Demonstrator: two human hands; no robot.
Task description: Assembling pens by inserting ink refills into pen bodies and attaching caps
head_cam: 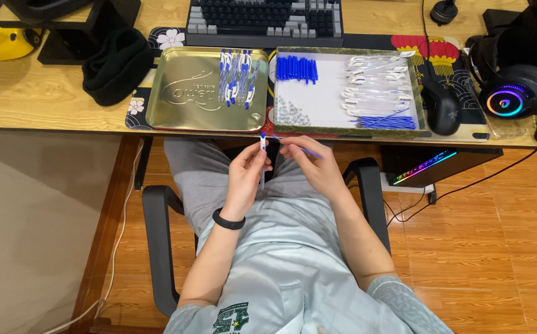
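Observation:
My left hand [248, 171] holds a clear pen barrel with a blue tip [263, 154] upright over my lap. My right hand [313, 162] pinches a thin blue refill [308, 150] just right of the barrel. On the desk ahead lies a gold metal tray [181, 93] with several assembled blue-and-white pens [236, 76]. Beside it, a shallow box lid [336, 105] holds blue caps [297, 68], clear barrels [376, 83], blue refills [386, 122] and small springs [290, 113].
A keyboard [265, 18] sits behind the trays. A black mouse [441, 108] and a lit headset [516, 93] lie at the right, a black beanie [115, 65] at the left. The chair's armrests [160, 241] flank my legs. A lit computer case [429, 164] stands under the desk.

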